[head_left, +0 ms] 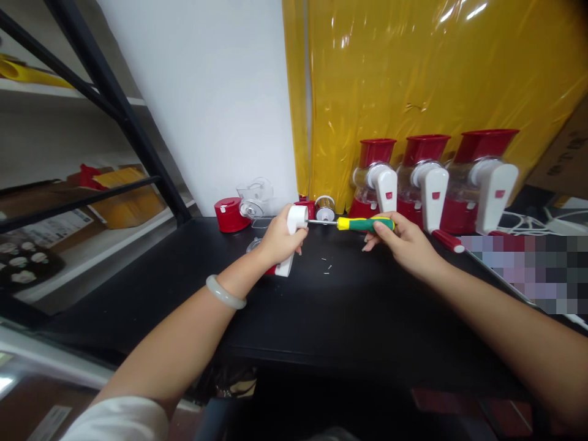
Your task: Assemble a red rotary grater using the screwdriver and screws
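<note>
My left hand [281, 240] is closed around a white plastic crank handle [298, 217], whose round end faces right. A red part shows at its lower end, partly hidden by the hand. In my right hand [404, 242] is a screwdriver [365, 225] with a green and yellow grip, held level. Its metal shaft points left and its tip reaches the round end of the handle; whether it sits in a screw cannot be seen. Several small screws [326, 269] lie on the black table [367, 324] below the shaft.
Three red and white rotary graters [422, 184] stand at the back right. Behind my left hand are a red base [232, 214], a clear plastic housing [255, 196] and a metal grater drum [326, 208]. White cables [528, 223] lie at right; a black-framed shelf [124, 122] stands left.
</note>
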`<state>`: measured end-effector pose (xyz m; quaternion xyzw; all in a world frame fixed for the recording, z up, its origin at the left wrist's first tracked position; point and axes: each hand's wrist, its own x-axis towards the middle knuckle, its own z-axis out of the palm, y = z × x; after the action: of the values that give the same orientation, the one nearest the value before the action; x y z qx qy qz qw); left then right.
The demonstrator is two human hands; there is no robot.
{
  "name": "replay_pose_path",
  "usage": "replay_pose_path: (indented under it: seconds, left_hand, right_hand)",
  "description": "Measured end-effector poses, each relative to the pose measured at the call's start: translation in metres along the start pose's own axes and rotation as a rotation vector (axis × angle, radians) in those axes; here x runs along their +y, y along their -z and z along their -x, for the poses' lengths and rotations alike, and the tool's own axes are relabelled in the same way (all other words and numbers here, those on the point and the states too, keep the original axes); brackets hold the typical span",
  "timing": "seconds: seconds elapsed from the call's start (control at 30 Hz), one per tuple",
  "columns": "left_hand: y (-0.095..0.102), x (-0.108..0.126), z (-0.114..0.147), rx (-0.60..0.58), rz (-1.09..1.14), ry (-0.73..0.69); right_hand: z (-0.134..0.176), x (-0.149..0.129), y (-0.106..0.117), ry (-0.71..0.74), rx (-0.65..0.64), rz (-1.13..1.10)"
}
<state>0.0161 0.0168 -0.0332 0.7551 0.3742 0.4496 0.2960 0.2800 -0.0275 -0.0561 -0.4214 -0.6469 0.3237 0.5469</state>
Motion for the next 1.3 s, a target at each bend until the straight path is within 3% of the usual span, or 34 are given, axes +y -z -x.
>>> replay_pose_path:
  seconds: [0.6,1.3]
  left_hand:
    - [0.0025,0.0104,0.0035,0.0,-0.114,-0.039]
    - [0.0055,0.0045,0.003,-0.011,-0.247,-0.125]
  right_hand:
    - [-0.0004,0.0052,0.001,-0.057,-0.007,0.075]
    - [0.0019,-0.0001,-0.0037,-0.113,-0.004,0.077]
